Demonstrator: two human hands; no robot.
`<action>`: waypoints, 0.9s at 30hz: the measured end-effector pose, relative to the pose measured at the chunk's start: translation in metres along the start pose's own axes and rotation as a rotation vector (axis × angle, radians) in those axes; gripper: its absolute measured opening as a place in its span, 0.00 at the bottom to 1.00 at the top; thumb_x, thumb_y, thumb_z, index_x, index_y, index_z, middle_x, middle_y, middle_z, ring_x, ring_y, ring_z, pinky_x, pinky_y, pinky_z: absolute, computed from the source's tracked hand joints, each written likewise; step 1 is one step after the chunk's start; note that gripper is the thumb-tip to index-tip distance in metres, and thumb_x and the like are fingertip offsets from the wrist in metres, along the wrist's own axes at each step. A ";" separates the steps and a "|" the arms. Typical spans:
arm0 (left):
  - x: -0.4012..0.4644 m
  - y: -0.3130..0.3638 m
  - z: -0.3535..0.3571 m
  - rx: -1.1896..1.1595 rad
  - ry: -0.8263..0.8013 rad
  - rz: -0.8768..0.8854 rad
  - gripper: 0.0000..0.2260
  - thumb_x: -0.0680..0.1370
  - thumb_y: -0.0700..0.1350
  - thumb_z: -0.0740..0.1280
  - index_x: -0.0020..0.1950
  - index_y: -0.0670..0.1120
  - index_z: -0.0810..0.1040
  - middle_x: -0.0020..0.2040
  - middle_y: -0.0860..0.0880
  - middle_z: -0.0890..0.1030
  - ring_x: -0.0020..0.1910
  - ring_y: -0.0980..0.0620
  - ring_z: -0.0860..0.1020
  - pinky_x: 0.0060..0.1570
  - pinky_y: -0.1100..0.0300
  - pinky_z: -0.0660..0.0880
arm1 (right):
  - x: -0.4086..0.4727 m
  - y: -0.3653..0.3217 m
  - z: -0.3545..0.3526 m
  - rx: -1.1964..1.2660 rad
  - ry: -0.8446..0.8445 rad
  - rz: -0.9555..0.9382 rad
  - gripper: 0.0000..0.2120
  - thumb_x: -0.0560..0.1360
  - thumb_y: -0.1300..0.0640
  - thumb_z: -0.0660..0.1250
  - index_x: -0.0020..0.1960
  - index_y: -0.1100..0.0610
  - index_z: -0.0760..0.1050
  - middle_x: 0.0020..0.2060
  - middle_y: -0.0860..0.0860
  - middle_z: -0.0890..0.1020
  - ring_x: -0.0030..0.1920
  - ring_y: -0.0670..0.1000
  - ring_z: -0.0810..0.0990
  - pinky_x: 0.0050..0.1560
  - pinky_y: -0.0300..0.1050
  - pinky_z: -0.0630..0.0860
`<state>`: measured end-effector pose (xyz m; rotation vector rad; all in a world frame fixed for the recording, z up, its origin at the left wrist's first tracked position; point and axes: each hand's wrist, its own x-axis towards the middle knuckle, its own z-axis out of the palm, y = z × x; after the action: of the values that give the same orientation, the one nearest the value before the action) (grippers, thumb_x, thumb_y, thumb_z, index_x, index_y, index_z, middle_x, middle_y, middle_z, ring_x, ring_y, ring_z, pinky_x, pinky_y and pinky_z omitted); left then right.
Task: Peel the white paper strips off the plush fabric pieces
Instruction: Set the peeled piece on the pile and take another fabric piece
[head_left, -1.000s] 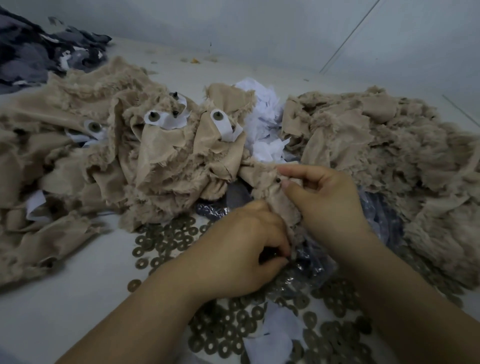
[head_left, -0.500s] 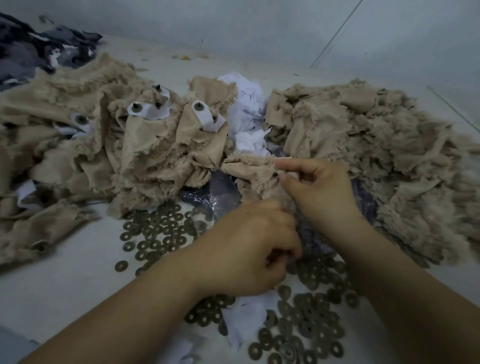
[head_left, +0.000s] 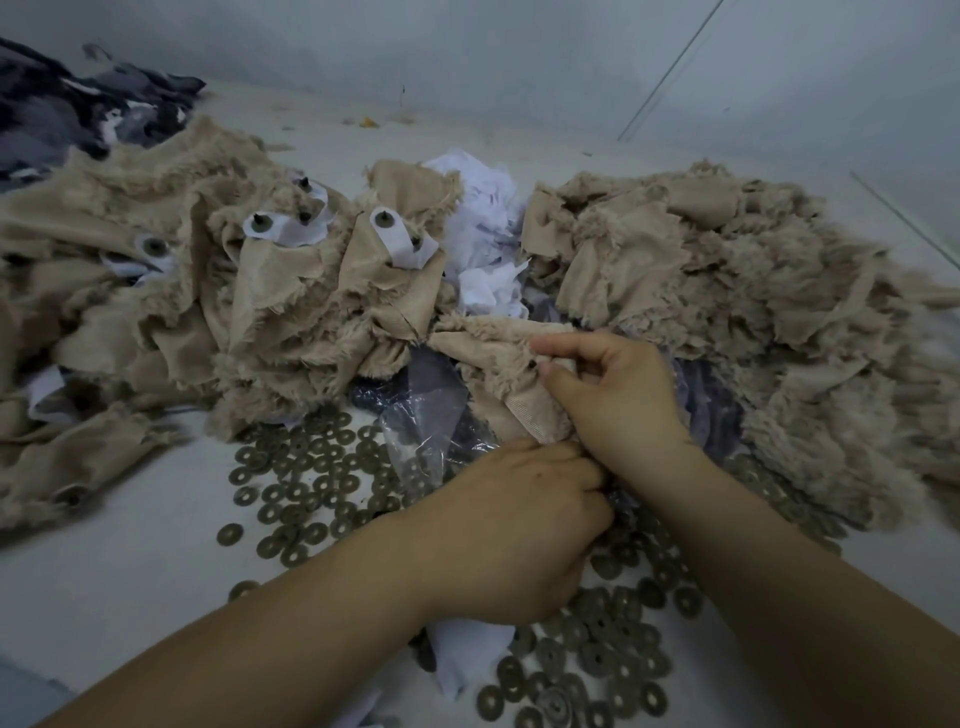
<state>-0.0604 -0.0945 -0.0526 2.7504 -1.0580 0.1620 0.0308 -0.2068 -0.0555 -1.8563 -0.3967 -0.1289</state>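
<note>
The right hand (head_left: 618, 400) pinches a tan plush piece (head_left: 511, 374) between thumb and curled fingers; the left hand (head_left: 511, 525), curled, grips its lower edge. Around lie washers (head_left: 311, 483) on the worktop (head_left: 130, 571), with paper-stripped pieces (head_left: 332, 270) heaped left.

The pale table (head_left: 130, 582) carries tan plush heaps (head_left: 727, 291), scattered washers (head_left: 306, 483) and paper scraps (head_left: 483, 228).

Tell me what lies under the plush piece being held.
Under the plush piece: crinkled clear plastic and dark metal washers. The left hand covers its lower edge.
</note>
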 end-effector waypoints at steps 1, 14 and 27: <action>-0.001 -0.001 0.000 -0.009 -0.005 -0.010 0.07 0.75 0.48 0.63 0.47 0.48 0.78 0.46 0.51 0.75 0.47 0.52 0.70 0.48 0.55 0.70 | 0.000 0.001 0.000 0.001 -0.002 0.006 0.12 0.76 0.62 0.72 0.48 0.43 0.82 0.42 0.55 0.87 0.48 0.68 0.82 0.48 0.62 0.81; -0.009 -0.020 -0.011 -0.343 -0.018 -0.143 0.09 0.71 0.37 0.69 0.50 0.45 0.83 0.47 0.49 0.78 0.50 0.54 0.74 0.51 0.57 0.73 | 0.000 0.002 0.003 0.034 -0.024 0.040 0.14 0.76 0.63 0.71 0.46 0.43 0.81 0.42 0.55 0.87 0.48 0.67 0.82 0.50 0.60 0.81; -0.005 -0.014 -0.013 -0.201 -0.047 -0.090 0.02 0.73 0.42 0.68 0.45 0.46 0.79 0.45 0.51 0.74 0.46 0.54 0.70 0.50 0.57 0.71 | -0.002 0.005 0.002 0.023 -0.039 0.044 0.14 0.76 0.64 0.71 0.46 0.44 0.81 0.44 0.48 0.87 0.44 0.48 0.86 0.49 0.44 0.83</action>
<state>-0.0552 -0.0780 -0.0426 2.6251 -0.9049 -0.0214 0.0307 -0.2063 -0.0612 -1.8461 -0.3824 -0.0576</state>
